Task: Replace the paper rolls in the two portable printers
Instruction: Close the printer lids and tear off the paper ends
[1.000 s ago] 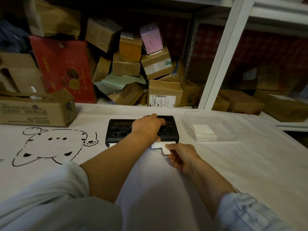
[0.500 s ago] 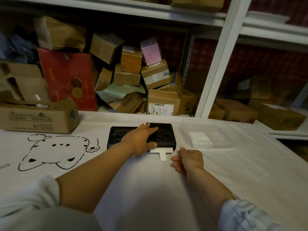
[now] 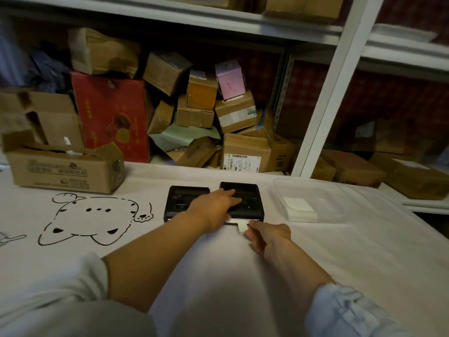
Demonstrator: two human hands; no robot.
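Note:
Two black portable printers stand side by side on the white cloth: the left printer (image 3: 181,199) and the right printer (image 3: 250,195). My left hand (image 3: 215,207) lies flat across the front of the right printer, pressing on it. A white paper strip (image 3: 243,226) sticks out of the right printer's near edge. My right hand (image 3: 266,235) is just in front, with its fingertips touching the strip's end. Whether the fingers pinch the paper is blurred.
A clear plastic tray (image 3: 323,190) holding a white paper stack (image 3: 298,207) stands right of the printers. An open cardboard box (image 3: 65,169) sits at the left. Behind are white shelves (image 3: 323,113) packed with cartons. A cat drawing (image 3: 94,220) marks the cloth.
My left hand slid from over both printers onto the right one. My right hand let go of the paper strip, drew back, then came forward to its end again. The camera tilted up.

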